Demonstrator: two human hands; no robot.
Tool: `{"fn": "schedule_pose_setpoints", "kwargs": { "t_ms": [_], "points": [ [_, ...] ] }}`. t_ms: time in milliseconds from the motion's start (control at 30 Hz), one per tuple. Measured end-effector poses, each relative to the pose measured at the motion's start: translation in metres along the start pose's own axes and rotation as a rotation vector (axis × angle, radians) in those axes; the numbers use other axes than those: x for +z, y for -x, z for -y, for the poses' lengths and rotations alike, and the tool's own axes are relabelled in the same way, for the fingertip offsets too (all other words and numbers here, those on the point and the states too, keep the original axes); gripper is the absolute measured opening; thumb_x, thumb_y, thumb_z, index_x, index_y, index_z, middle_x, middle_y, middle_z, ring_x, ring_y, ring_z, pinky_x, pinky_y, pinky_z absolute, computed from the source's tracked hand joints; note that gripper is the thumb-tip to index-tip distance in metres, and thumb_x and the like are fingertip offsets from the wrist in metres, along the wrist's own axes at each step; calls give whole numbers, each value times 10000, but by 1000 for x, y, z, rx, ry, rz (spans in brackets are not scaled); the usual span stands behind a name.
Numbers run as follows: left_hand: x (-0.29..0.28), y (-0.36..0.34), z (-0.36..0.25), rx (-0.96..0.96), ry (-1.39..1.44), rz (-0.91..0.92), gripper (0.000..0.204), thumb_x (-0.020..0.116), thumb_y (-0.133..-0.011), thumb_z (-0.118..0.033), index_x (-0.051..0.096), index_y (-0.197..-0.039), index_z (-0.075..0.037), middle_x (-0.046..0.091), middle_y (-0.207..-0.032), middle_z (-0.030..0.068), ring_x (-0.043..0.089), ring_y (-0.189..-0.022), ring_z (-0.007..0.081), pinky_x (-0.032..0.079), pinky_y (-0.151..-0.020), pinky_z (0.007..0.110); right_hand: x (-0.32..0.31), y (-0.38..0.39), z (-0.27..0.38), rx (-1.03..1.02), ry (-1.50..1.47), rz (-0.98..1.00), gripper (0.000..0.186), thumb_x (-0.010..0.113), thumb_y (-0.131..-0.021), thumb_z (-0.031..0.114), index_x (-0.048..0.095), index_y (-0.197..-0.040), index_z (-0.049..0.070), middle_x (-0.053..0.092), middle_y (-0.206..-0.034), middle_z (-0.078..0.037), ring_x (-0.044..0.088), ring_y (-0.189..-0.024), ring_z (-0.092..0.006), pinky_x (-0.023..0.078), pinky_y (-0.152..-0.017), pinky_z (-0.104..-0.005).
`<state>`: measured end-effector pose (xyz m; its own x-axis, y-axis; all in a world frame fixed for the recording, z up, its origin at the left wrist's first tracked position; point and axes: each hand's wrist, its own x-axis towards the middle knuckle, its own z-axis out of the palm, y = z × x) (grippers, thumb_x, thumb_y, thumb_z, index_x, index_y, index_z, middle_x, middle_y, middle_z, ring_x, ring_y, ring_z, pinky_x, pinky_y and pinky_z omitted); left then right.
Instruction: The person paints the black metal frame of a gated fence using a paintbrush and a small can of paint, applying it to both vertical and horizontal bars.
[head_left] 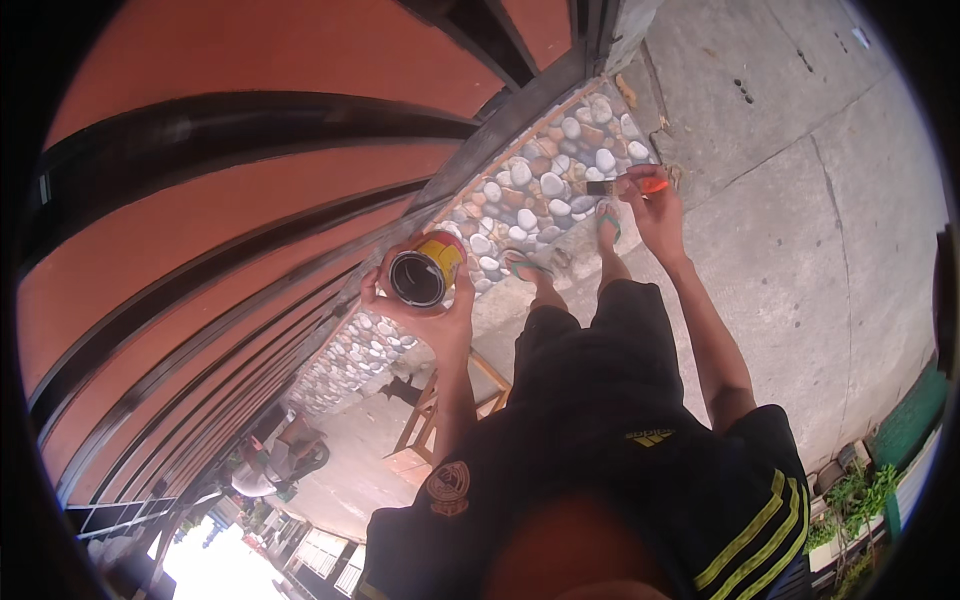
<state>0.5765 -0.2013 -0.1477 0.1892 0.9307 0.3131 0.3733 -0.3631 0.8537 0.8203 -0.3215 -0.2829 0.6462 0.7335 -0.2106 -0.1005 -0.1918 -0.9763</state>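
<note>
Left grip (428, 316) clasps can (441, 253) near barred red gate (220, 195); right grip (652, 203) grasps brush (602, 188), concrete (760, 250) stretching rightward. Can's contents indistinct; brush handle partly finger-covered.

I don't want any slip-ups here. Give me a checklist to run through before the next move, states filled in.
1. Can held by the left hand: ok.
2. Can's mouth uncovered: ok.
3. Brush held by its orange handle in the right hand: ok.
4. Brush apart from can: ok.
5. Contents level: cannot tell, the inside is dark.
6. Bristles wet or dry: cannot tell.
</note>
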Motion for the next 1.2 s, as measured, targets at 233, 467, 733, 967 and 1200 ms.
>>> {"fn": "schedule_pose_setpoints", "kwargs": {
  "t_ms": [233,467,733,967,1200],
  "points": [
    [28,16,28,-42,170,242,882,761,-649,27,160,-1284,-91,459,-1223,196,512,-1164,259,431,-1018,365,4,15,167,-308,-229,-97,322,582,-960,102,439,-1215,-32,662,-934,-176,679,-833,-204,565,-657,-285],
    [35,25,21,-49,252,342,894,764,-640,28,165,-1295,-79,473,-1211,189,525,-1155,257,420,-987,354,32,49,200,-518,-200,203,339,630,-911,47,457,-1194,-24,673,-939,-168,687,-844,-210,573,-687,-289],
    [40,21,28,-26,313,299,862,759,-627,47,200,-1278,-37,478,-1228,214,554,-1110,290,463,-951,398,62,46,190,-675,202,352,382,715,-847,69,518,-1170,22,674,-1027,-143,706,-864,-238,552,-744,-313],
    [36,15,16,24,301,263,911,848,-659,-44,198,-1298,-49,480,-1245,212,560,-1121,283,461,-948,399,77,46,193,-717,315,440,389,725,-842,134,531,-1164,34,671,-1005,-123,696,-792,-288,558,-655,-345],
    [31,19,7,51,260,284,880,834,-667,-47,208,-1285,-41,498,-1239,188,563,-1138,267,470,-956,370,65,63,212,-797,287,384,382,722,-834,86,526,-1156,21,679,-1020,-141,706,-850,-277,570,-715,-339]
  ]
}}
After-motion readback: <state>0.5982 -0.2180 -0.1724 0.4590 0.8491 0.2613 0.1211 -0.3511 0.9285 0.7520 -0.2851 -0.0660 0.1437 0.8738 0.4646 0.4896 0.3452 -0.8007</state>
